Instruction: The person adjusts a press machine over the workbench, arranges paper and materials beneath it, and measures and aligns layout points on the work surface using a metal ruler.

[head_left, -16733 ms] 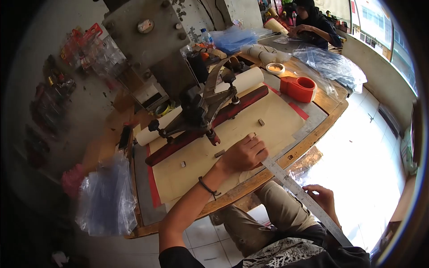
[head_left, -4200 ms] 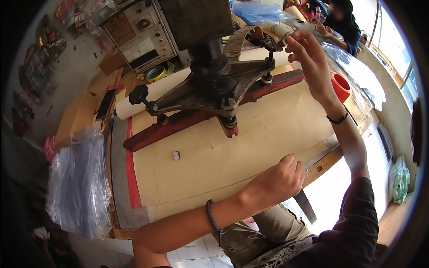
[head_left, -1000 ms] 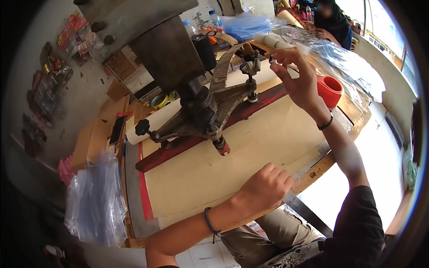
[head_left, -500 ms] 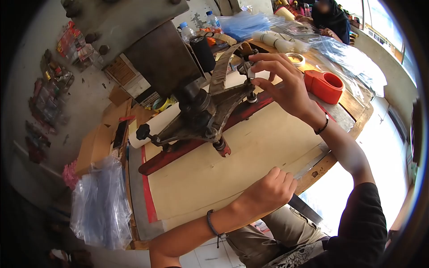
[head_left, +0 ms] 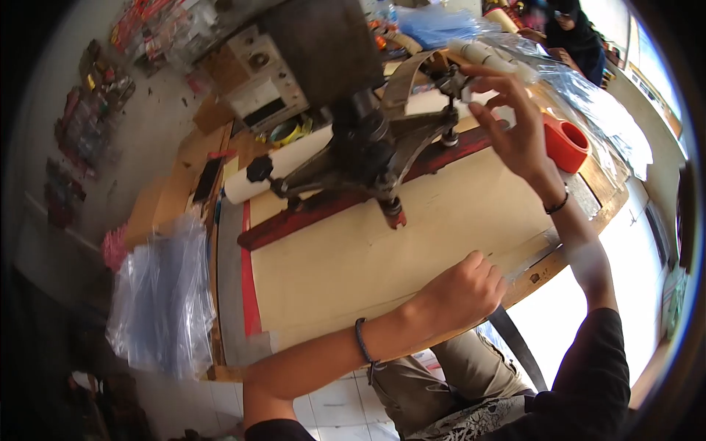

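Note:
My left hand [head_left: 467, 290] is a closed fist over the near edge of the heat-press-like machine's table, palm side hidden and nothing sticking out of it. My right hand [head_left: 515, 128] is raised at the far side, fingers apart and curved around a metal adjusting knob [head_left: 451, 82]; firm contact cannot be made out. That knob sits on one arm of a dark metal bracket [head_left: 360, 165] hanging from the machine's column [head_left: 316, 51]. Below the bracket lies a long dark-red bar [head_left: 309, 220]. Under the bar a beige sheet [head_left: 368, 272] covers the tabletop.
A red tape dispenser [head_left: 565, 143] stands right of my right hand. Clear plastic sheets [head_left: 162, 294] hang at the left beside a cardboard box [head_left: 158, 195]. A white roll [head_left: 283, 165] lies behind the bar. Another person [head_left: 577, 40] sits at the far right.
The camera view has shifted, so the machine and table appear farther right. Both hands keep nearly the same places relative to the knob and the table edge.

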Demonstrator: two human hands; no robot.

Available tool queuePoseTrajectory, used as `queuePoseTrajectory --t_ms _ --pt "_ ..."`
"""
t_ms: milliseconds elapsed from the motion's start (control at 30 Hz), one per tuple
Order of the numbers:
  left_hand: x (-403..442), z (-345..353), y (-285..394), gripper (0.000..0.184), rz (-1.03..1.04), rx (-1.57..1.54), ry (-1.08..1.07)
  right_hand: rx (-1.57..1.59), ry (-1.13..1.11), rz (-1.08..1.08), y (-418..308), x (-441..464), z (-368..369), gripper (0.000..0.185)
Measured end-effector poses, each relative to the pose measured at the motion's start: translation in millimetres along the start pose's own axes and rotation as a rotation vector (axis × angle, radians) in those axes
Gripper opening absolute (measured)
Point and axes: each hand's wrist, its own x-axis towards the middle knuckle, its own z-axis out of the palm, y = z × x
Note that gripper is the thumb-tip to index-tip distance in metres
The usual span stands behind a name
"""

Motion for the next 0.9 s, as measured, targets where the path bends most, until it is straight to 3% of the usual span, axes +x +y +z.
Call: queuePoseTrajectory --t_ms 167,333,367,433,567,633,800,900 --pt "-1 -2 2 0.014 0.013 0.124 0.047 0.045 0.031 0.041 6 -4 -3 0.029" --pt "-3 0 3 0.01 0.027 0.245 0.033 0.024 0.171 -0.091 -1 -2 -6 0.018" --pt "-3 3 5 0.01 0.017 0.242 0.018 0.068 0.154 -0.028 -8 -7 -9 0.015" --pt "-5 4 7 0.009 0.002 0.217 0.0 0.04 0.075 -0.025 -15 -20 -18 0.016" --pt "-5 6 4 0.011 -0.019 0.105 -0.007 0.296 -0.297 -0.397 -41 -16 -5 0.038" --pt "-5 13 5 0.012 -0.051 0.022 -0.002 0.258 -0.496 -0.409 -58 -17 5 0.047" --pt "-5 21 13 0.011 -0.165 -0.133 -0.136 0.434 -0.875 -0.321 -64 -37 28 0.035" --pt "-7 24 6 0.013 -0.154 -0.212 -0.001 0.415 -1.026 -0.145 -60 -34 26 0.039"
